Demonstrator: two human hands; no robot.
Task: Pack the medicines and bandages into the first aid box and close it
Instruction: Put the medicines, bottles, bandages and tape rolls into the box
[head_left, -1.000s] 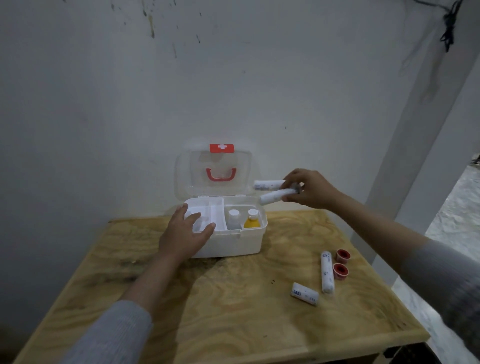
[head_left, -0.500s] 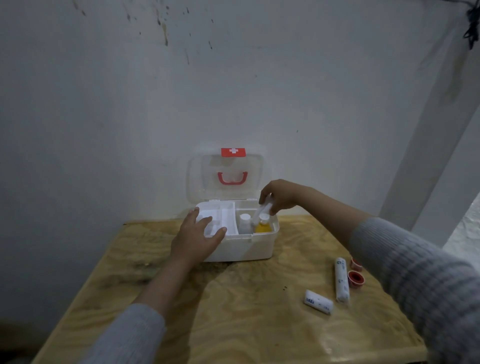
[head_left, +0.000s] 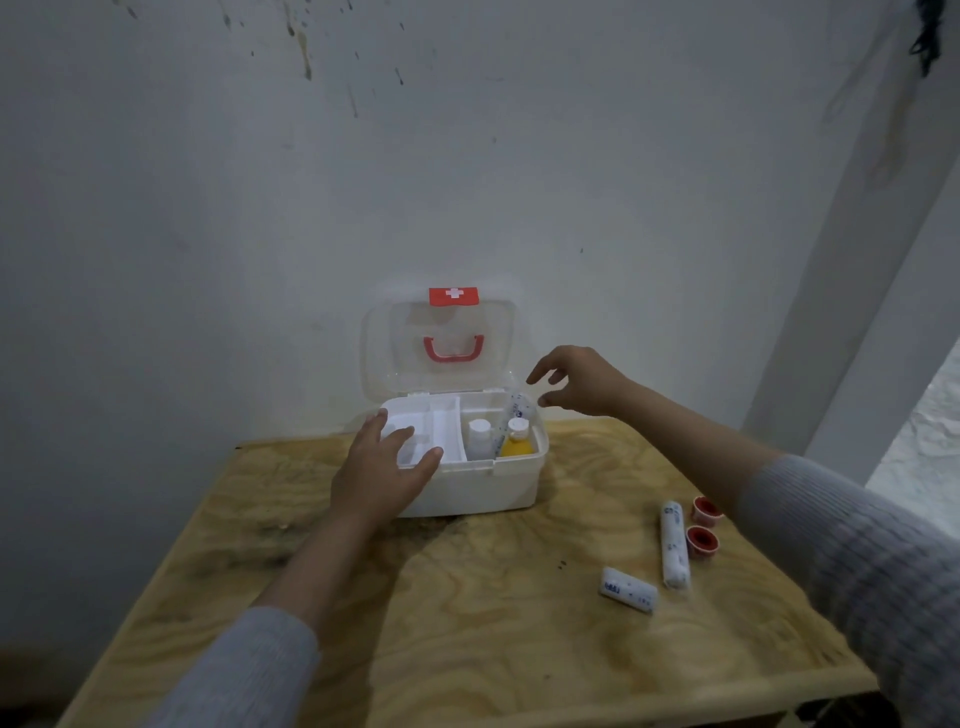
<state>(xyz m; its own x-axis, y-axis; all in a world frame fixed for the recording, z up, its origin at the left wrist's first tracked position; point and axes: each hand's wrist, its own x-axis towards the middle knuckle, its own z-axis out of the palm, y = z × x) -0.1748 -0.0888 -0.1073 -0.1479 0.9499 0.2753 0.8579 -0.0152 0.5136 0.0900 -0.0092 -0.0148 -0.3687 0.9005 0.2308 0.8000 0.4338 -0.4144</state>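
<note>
Both hands are open and empty: left hand (head_left: 382, 467) rests on the first aid box (head_left: 470, 480), right hand (head_left: 576, 382) hovers at the box's 2 o'clock.

On the plywood counter (head_left: 467, 623) the box stands against the wall, clear lid (head_left: 441, 345) upright, holding a white bottle (head_left: 479, 439), a yellow bottle (head_left: 517, 441) and a leaning bandage roll (head_left: 511, 415). At its 4 o'clock, well apart, lie a long bandage roll (head_left: 674, 544), a short bandage roll (head_left: 628, 590) and two red tape rolls (head_left: 702, 540).
</note>
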